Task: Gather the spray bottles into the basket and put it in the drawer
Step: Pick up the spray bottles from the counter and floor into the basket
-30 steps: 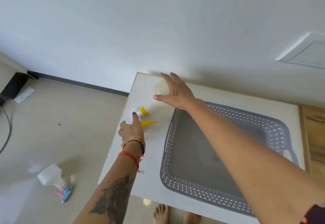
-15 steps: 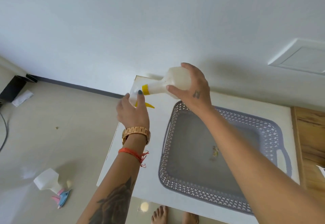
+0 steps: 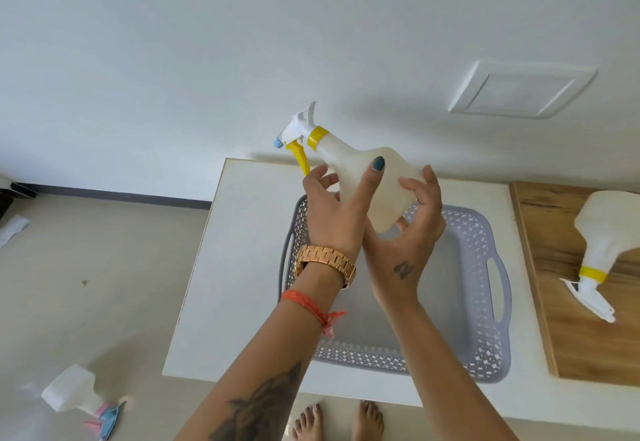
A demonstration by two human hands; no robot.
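A white spray bottle with a yellow collar and trigger [image 3: 367, 177] is held up in the air over the far left corner of the grey lattice basket [image 3: 485, 364]. My left hand [image 3: 337, 212] grips its neck and shoulder, thumb across the front. My right hand [image 3: 412, 232] cups the bottle's base with curled fingers. The basket sits on a white table [image 3: 235, 267] and holds no bottles. A second yellow-collared bottle [image 3: 606, 243] lies on the wooden surface to the right. A third bottle with a pink and blue head [image 3: 74, 394] lies on the floor at lower left.
A wooden top [image 3: 554, 267] adjoins the white table on the right. The white wall carries a square plate [image 3: 519, 90]. Beige floor spreads to the left, with a dark object at the left edge near the skirting. My bare feet show below the table's front edge.
The bottle went from lying on the table's far left corner to lifted in both hands above the basket. My left hand shifted from the sprayer head to the neck.
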